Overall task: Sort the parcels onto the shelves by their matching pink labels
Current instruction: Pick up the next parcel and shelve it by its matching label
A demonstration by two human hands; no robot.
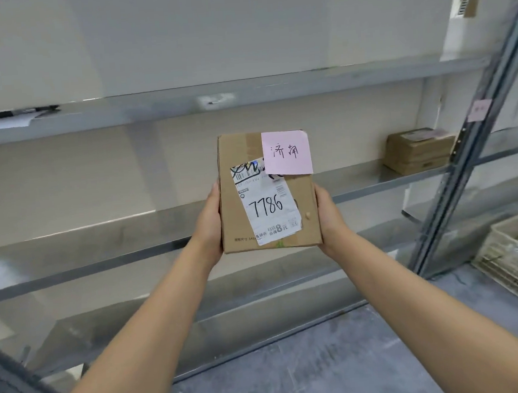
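Parcel (266,192) marked 7786 clasped between left hand (211,225) and right hand (330,218).

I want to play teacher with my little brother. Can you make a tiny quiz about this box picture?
1. True or false: both hands hold the cardboard box.
2. What number is written on the white label?
3. The black marker lies on: A) the floor B) the top shelf C) the crate.

Key:
1. True: the left hand and the right hand grip its sides.
2. 7786.
3. B, the top shelf.
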